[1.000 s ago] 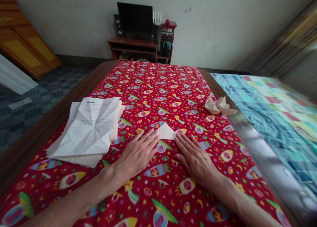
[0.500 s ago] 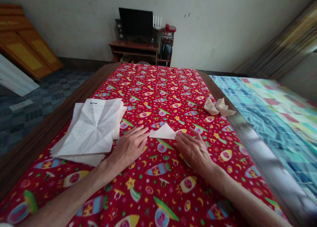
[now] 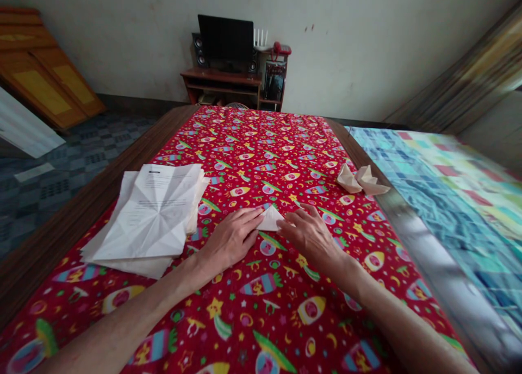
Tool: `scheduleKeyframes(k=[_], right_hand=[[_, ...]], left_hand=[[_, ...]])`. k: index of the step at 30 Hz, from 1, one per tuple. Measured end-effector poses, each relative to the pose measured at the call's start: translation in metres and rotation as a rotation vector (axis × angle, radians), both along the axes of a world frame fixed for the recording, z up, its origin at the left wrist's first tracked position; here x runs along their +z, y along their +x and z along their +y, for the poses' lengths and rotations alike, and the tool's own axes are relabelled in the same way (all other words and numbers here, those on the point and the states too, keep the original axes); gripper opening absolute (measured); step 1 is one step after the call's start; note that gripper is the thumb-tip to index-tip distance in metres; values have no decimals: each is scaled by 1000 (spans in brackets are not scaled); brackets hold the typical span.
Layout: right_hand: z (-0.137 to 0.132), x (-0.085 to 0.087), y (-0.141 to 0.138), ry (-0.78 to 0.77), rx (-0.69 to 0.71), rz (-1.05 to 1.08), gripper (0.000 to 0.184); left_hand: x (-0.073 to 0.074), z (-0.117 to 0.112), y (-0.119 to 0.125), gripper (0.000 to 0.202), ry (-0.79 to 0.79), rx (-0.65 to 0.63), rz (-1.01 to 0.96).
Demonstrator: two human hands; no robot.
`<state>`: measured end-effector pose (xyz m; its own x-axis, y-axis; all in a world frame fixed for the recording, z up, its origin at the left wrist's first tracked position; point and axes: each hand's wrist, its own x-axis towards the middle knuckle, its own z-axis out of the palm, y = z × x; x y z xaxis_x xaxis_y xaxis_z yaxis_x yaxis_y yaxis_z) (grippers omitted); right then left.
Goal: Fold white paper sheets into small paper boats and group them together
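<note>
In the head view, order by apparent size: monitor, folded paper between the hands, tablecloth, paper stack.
1. Tablecloth
2. Paper stack
3. Monitor
4. Folded paper, partly hidden; judged by its visible part

White folded paper [image 3: 269,220], flat, peak pointing away.

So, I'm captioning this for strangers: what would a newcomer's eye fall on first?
Probably the bright red rocket-print cloth along the table. Next, the small folded white paper between the left hand and right hand, then the creased printed sheet atop the stack on the left.
</note>
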<state>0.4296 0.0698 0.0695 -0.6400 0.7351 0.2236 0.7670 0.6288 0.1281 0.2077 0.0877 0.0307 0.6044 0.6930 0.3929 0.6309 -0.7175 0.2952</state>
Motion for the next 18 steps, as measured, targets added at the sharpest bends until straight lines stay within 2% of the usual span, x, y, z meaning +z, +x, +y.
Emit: scheduleKeyframes(k=[7, 10, 14, 18], right_hand=[[4, 1, 4, 6, 24, -6, 18], [2, 0, 4, 63, 60, -29, 20], [-3, -3, -4, 125, 46, -8, 22], [-5, -8, -19, 159, -6, 14, 16]], left_hand=[[-3, 3, -1, 31, 15, -9, -33], [-2, 5, 0, 29, 20, -26, -71], [-1, 7, 1, 26, 50, -20, -130], [0, 6, 3, 25, 62, 1, -136]])
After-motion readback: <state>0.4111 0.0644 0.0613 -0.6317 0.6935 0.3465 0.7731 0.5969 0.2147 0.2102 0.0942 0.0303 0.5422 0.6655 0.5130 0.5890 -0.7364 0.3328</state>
